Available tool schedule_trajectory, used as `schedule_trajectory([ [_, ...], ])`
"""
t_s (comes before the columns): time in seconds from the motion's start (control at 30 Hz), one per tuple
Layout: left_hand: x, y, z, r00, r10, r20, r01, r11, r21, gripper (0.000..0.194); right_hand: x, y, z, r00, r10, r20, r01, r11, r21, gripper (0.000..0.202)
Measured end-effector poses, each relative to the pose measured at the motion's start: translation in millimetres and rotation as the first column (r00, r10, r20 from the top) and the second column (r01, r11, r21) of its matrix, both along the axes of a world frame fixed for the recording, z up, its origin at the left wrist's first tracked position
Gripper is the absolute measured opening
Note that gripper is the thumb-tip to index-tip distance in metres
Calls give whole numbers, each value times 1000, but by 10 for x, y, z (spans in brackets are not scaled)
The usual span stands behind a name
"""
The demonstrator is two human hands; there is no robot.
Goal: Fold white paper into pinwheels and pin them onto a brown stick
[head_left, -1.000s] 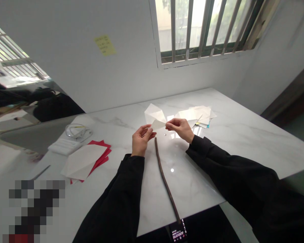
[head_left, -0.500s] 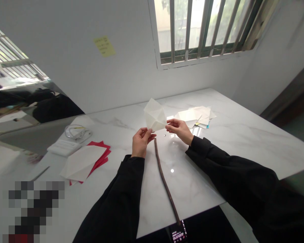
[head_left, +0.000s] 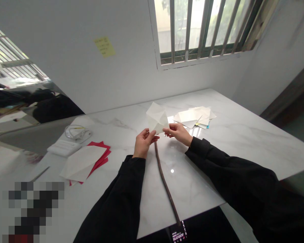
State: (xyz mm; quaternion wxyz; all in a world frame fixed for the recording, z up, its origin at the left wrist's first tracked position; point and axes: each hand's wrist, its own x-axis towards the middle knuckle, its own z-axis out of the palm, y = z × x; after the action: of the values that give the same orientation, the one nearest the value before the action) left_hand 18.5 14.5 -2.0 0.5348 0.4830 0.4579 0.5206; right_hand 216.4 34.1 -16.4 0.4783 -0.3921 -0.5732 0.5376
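Note:
A creased, cream-coloured sheet of paper point(head_left: 157, 116) is held up over the middle of the table, its folds catching the light. My left hand point(head_left: 144, 143) pinches its lower left edge between thumb and fingers. My right hand point(head_left: 178, 132) grips the lower right corner the same way. Below the paper a thin dark brown stick point(head_left: 164, 182) lies lengthwise on the table, its far end close beneath my left fingers. Its near end reaches the table's front edge, beside a lit phone screen point(head_left: 178, 233).
Pale folded papers point(head_left: 192, 116) lie at the back right of the marbled table point(head_left: 245, 135). On the left are cream and red papers point(head_left: 88, 162), a white box point(head_left: 63, 147) and a coiled cable point(head_left: 77, 132). A yellow note point(head_left: 104, 46) sticks to the wall.
Both hands and the paper have shifted slightly down and to the right. My right fingers have moved inward along the paper's lower edge, nearer my left hand.

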Motion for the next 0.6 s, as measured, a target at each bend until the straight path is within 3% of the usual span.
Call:
schedule_trajectory([
  [0.27, -19, 24, -54, 999, 32, -14, -31, 999, 31, 48, -40, -68, 42, 994, 104, 37, -104, 995, -10, 46],
  [0.47, -10, 10, -32, 1000, 12, -21, -11, 1000, 29, 48, -43, -64, 31, 995, 88, 43, -88, 996, -4, 47],
  [0.6, -18, 17, -38, 1000, 2, -11, -2, 999, 32, 50, -44, -69, 51, 997, 68, -39, -70, 996, -53, 47],
])
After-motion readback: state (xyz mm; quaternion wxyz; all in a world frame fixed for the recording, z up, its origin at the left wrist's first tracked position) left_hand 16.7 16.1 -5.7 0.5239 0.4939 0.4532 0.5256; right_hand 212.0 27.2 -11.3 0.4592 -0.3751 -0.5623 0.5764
